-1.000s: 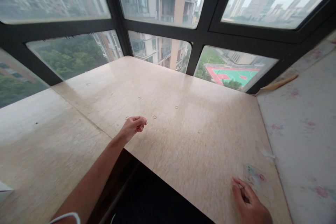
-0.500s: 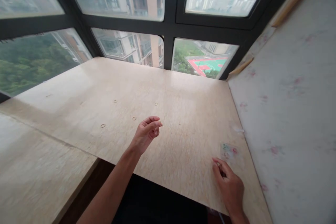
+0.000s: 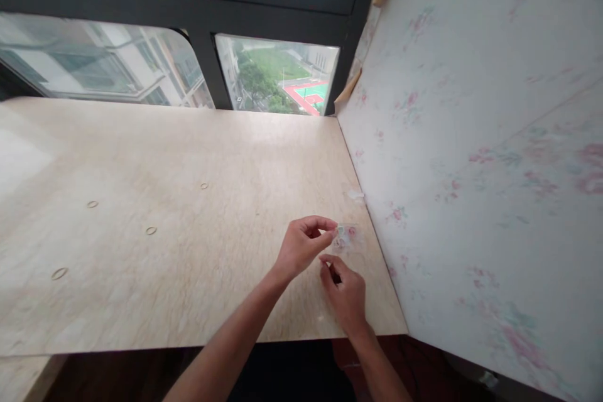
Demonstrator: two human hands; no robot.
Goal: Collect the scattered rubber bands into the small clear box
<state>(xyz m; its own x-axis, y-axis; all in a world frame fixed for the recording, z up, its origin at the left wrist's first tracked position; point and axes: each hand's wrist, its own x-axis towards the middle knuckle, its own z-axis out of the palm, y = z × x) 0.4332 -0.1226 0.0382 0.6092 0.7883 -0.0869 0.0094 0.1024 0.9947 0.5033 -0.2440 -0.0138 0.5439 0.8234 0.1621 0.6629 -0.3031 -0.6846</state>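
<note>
My left hand (image 3: pixel 306 244) reaches in over the right part of the table, thumb and forefinger brought together in a pinch. Its fingertips meet the left edge of a small clear plastic packet (image 3: pixel 348 237) with pink and green printed marks; whether they grip it, I cannot tell. Just below and nearer to me, my right hand (image 3: pixel 345 289) is closed with thumb against forefinger. Anything in that pinch is too small to make out. Thin yellowish rings lie apart on the table to the left: one ring (image 3: pixel 204 186) farther back, another ring (image 3: pixel 151 230) nearer, and more beyond them.
The pale marbled tabletop (image 3: pixel 235 157) runs back to dark window frames (image 3: pixel 282 3). A flower-patterned wall (image 3: pixel 447 169) borders it on the right. A whitish scrap (image 3: pixel 355 195) lies by the wall behind the packet. The table's front edge is close to my body.
My left hand has moved right, from beside the rings to the packet. My right hand stays pinched near the packet. The view has turned to the right.
</note>
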